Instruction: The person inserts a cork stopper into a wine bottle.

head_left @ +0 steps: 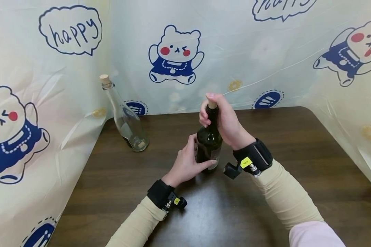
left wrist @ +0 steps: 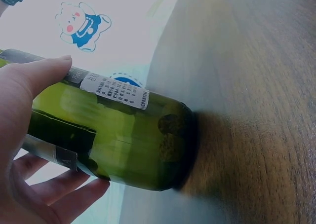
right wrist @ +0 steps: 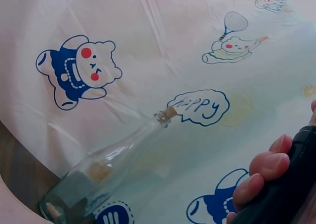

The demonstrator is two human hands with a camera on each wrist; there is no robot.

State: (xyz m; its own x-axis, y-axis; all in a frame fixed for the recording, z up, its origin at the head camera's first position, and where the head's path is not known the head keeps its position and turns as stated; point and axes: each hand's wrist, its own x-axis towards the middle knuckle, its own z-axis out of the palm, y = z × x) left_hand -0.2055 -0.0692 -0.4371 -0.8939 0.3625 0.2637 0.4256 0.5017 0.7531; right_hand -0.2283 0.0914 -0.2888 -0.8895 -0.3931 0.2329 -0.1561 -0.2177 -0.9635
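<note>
A dark green wine bottle (head_left: 209, 139) stands upright on the table, a cork (head_left: 212, 104) in its mouth. My left hand (head_left: 188, 161) grips the lower body of the bottle, thumb on the near side, fingers round the far side. Higher up, my right hand (head_left: 227, 121) has its fingers curled round the neck, with the thumb on top of the cork. In the left wrist view a white printed label (left wrist: 116, 91) shows on the glass, and dark lumps (left wrist: 170, 135) lie inside near the base. The right wrist view catches only the curled fingers (right wrist: 261, 172) and the dark neck.
To the left, a clear glass bottle (head_left: 128, 120) stands with a cork (head_left: 104, 79) in its mouth and a cork piece (head_left: 141, 144) inside at the bottom. The dark wooden table (head_left: 281, 137) ends at a pale curtain (head_left: 222, 51) printed with cartoon bears.
</note>
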